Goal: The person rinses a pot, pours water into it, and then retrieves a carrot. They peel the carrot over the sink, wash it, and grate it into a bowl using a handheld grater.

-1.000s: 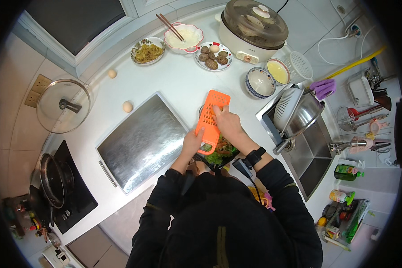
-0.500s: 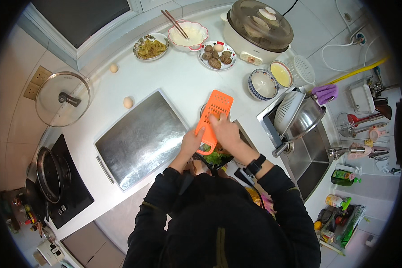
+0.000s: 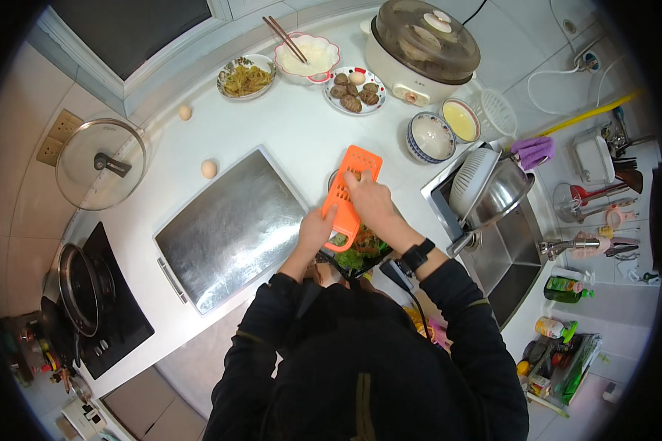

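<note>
An orange grater point(image 3: 360, 162) lies slantwise in front of me, its far end pointing away. My left hand point(image 3: 316, 231) is closed on its near left edge, the thumb lying along the side. Fingers bent, my right hand point(image 3: 371, 200) presses on the grater's holed face; whatever sits under the fingertips is hidden. Below the grater, part of a round rim point(image 3: 332, 178) shows, mostly covered. Close to my body, leafy greens point(image 3: 351, 260) are in a dark drawer or bin that is partly hidden by the grater and my arms.
Left of my hands lies a metal board point(image 3: 232, 228), with an egg point(image 3: 209, 169) beyond it. A plate of brown lumpy roots point(image 3: 354, 101), bowls point(image 3: 431, 137) and an electric cooker point(image 3: 419, 55) stand behind. The sink point(image 3: 511, 257) is right, the hob point(image 3: 118, 301) left.
My right hand has slid a little up the grater, away from me, its wrist following. The left hand keeps its hold, and the grater stays in nearly the same place.
</note>
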A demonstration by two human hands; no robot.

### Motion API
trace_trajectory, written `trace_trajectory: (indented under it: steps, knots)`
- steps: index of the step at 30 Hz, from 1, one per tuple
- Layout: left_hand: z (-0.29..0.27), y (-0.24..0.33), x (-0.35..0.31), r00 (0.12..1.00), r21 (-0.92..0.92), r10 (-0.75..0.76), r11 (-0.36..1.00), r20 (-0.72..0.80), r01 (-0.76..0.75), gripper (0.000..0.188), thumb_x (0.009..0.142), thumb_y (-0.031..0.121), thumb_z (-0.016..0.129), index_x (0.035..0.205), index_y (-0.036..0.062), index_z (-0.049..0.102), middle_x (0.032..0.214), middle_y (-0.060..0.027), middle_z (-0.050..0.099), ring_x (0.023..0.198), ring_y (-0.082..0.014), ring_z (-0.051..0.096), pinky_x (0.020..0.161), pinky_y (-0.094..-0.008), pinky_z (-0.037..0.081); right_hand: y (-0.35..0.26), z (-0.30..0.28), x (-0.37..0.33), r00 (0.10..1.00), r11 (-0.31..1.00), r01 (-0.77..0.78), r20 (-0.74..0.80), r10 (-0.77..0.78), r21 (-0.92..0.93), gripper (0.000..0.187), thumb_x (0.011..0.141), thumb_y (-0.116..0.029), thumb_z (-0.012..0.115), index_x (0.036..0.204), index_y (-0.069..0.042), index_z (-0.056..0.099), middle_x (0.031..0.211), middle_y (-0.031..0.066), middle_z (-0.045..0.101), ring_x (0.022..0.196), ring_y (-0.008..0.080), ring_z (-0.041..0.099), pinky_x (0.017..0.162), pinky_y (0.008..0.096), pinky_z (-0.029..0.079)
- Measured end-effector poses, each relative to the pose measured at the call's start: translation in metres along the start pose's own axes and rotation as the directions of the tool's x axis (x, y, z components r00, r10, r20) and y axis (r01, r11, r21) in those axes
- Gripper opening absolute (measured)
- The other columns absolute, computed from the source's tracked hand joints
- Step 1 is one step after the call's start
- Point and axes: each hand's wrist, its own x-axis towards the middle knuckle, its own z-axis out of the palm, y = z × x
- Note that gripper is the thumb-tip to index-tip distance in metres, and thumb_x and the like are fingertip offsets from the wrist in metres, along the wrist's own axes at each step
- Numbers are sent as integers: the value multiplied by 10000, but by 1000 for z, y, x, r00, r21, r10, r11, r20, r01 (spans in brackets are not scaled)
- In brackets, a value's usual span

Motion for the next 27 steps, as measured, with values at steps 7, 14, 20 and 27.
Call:
trace_trajectory:
  steps: [7,14,20,27]
  knots:
    - [2,-7,4,998,-14,-41,999,43,42,493,887,440,477,893,-29,632,703,-216,609,711,-346,609,655,-403,452,2,0,6,999,999,-34,-27,33,-41,237,797,-107,538,1024,-107,468,847,177,534,544,285,611,405,350,483]
    - [-17,0,4,997,-85,5,996,77,1,484,893,443,474,976,-9,626,762,-172,639,736,-276,617,680,-358,461,21,-18,-4,973,918,-209,168,159,337,306,916,-272,470,1189,-140,429,1019,172,528,791,355,601,657,408,510]
    - [-26,17,-7,999,115,48,992,21,-50,451,892,430,471,938,9,627,716,-182,624,712,-332,609,647,-410,458,34,-23,-28,984,857,-174,69,161,484,341,905,-292,477,1213,-154,428,992,157,522,770,349,600,667,406,506]
    - [-33,53,-11,964,547,261,815,-52,-191,428,886,430,487,733,34,539,598,-176,584,588,-366,586,528,-456,450,31,-9,-38,970,828,-113,-118,210,549,349,874,-246,542,1195,-136,459,957,140,518,731,333,596,619,405,500]
